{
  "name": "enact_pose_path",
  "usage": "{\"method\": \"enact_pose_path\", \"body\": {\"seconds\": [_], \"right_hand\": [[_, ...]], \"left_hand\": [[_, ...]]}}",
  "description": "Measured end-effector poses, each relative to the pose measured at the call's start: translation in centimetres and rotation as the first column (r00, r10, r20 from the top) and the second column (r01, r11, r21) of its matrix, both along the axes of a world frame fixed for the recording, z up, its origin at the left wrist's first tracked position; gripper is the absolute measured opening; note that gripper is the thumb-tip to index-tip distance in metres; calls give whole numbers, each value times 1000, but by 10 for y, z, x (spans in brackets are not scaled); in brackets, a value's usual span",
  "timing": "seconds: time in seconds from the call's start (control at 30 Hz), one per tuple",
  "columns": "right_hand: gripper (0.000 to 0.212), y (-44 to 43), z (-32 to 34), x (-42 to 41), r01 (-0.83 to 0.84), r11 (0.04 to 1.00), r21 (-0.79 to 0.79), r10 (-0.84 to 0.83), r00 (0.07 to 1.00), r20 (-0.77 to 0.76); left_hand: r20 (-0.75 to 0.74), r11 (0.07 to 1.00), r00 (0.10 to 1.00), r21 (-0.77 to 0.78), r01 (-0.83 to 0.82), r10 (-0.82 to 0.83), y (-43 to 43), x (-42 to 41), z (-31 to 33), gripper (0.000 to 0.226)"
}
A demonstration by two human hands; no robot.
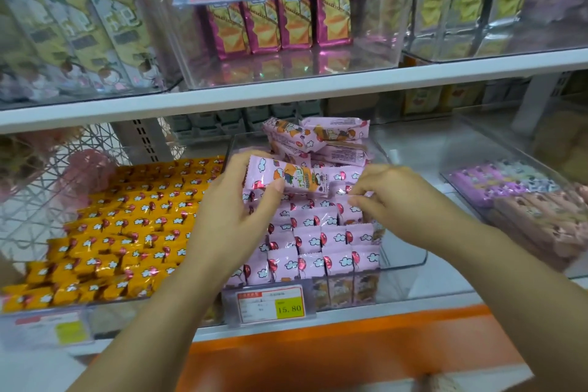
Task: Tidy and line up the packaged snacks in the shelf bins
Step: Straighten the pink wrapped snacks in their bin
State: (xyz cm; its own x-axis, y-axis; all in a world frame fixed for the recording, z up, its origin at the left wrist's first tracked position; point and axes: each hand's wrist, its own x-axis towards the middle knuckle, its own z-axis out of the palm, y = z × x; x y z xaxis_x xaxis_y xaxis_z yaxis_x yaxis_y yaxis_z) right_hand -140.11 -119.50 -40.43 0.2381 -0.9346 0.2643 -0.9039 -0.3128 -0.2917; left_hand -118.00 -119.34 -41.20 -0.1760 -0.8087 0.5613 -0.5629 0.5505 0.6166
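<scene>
head view | worn at head height | faces forward and down | close to shelf bins (404, 259)

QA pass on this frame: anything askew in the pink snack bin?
Yes. At the back of the clear bin, loose pink packets lie heaped at odd angles, unlike the upright rows in front. The left hand holds another packet sideways above them.

Both bare forearms reach forward from the lower edge, the left from the lower left and the right from the lower right, drawing close at the hands. The left hand (235, 213) shows its back, with thumb and fingers curled round a pink packet (280, 177) held crosswise. The right hand (401, 197), near it, is palm down, its fingers (359, 200) bent with tips bunched on the upright packets (318, 242); whether they pinch one cannot be told.
</scene>
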Motion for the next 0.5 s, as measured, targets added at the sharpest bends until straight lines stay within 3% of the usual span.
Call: {"method": "enact_pose_path", "body": {"seconds": [0.23, 0.33, 0.5], "right_hand": [[31, 1, -3, 3, 47, 990, 131, -32, 993, -117], [28, 5, 1, -4, 31, 991, 127, -32, 999, 8], [25, 16, 13, -26, 73, 991, -115, -26, 929, 368]], "left_hand": [[109, 997, 994, -69, -21, 28, 1, 4, 5, 20], [108, 998, 994, -55, -2, 8, 4, 2, 10, 18], [67, 996, 994, -11, 93, -92, 10, -18, 17, 24]]}}
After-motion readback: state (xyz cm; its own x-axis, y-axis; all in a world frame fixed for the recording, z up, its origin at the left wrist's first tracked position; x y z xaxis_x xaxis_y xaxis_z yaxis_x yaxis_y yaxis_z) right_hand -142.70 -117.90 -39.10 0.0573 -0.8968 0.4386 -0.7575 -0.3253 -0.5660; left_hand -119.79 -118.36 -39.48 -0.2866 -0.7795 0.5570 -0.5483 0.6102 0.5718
